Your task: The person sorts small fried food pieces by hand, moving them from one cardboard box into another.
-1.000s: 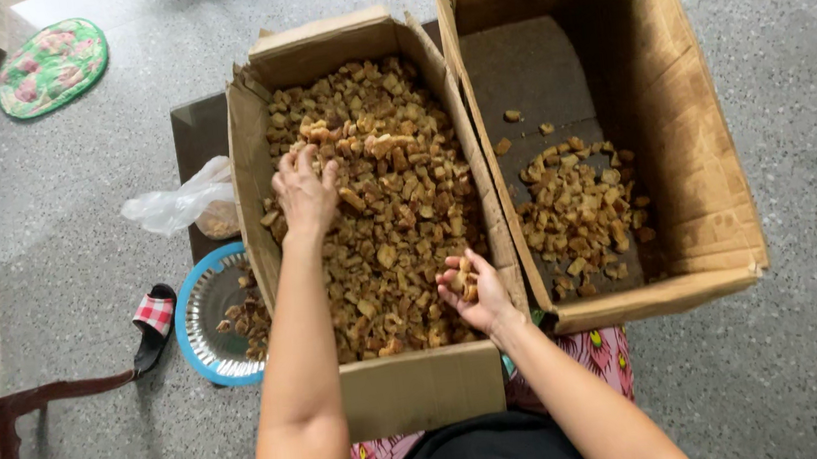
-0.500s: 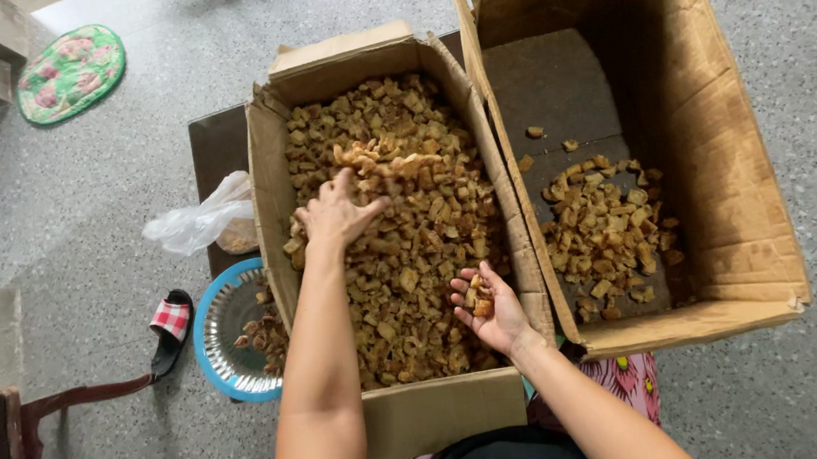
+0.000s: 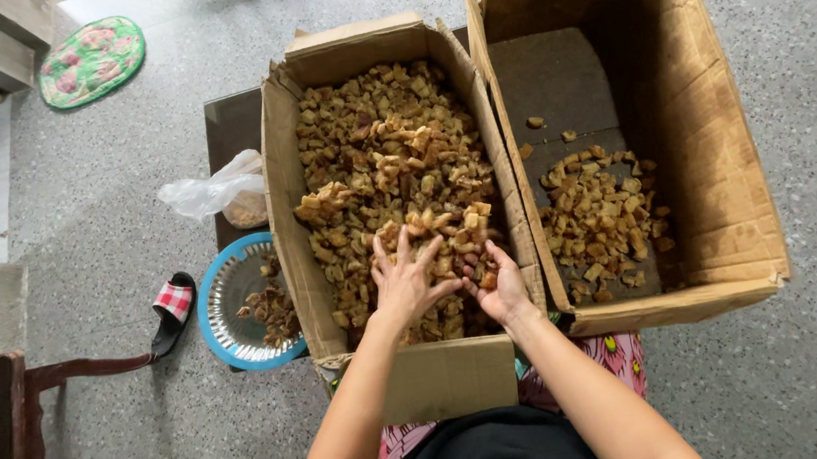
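Observation:
A cardboard box (image 3: 289, 231) in front of me is filled with small brownish-yellow dried chunks (image 3: 381, 152). My left hand (image 3: 404, 285) lies on the chunks at the near end of the box, fingers spread and pressed into the pile. Close beside it, my right hand (image 3: 499, 286) is cupped with a few chunks in its palm. The two hands almost touch. To the right stands a second, larger cardboard box (image 3: 722, 169) holding a smaller heap of the same chunks (image 3: 602, 216) at its near end.
A blue-rimmed plate (image 3: 223, 322) with a few darker pieces sits left of the full box, with a clear plastic bag (image 3: 210, 189) behind it. A checked slipper (image 3: 171, 307), a wooden chair (image 3: 19, 437) and a round floral mat (image 3: 93, 60) are on the speckled floor.
My left hand has pulled back from the middle of the box to its near end. My right hand has moved in beside it, and both now work the chunks together.

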